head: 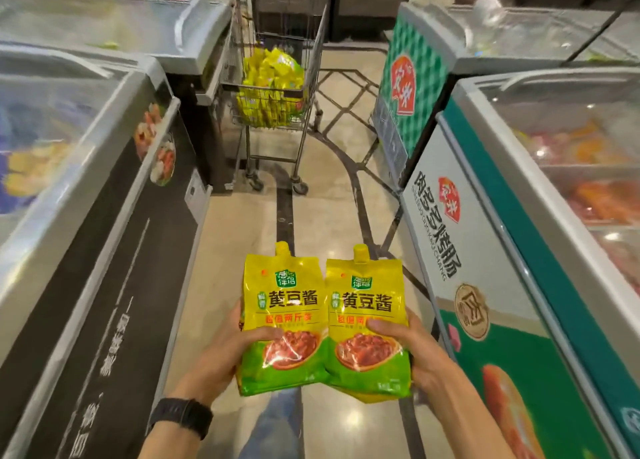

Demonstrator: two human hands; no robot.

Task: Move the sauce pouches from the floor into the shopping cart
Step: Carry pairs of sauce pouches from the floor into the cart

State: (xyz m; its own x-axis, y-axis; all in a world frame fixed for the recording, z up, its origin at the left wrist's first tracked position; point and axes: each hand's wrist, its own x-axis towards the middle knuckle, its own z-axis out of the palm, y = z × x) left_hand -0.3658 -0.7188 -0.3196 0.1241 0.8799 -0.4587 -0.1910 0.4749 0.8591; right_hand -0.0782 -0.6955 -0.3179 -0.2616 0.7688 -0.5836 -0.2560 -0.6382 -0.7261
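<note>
Both thumbs (266, 334) press across the fronts of two yellow soybean-sauce pouches: the left hand (221, 353) grips the left pouch (284, 306) and the right hand (420, 354) the right pouch (367, 296), other fingers hidden beneath, packs side by side above the floor (242, 250). Well apart up the aisle, between chest freezers (104, 188), the shopping cart (318, 60) holds a heap of matching pouches (273, 74). Most of the job looks done; this pair remains to be delivered.
</note>
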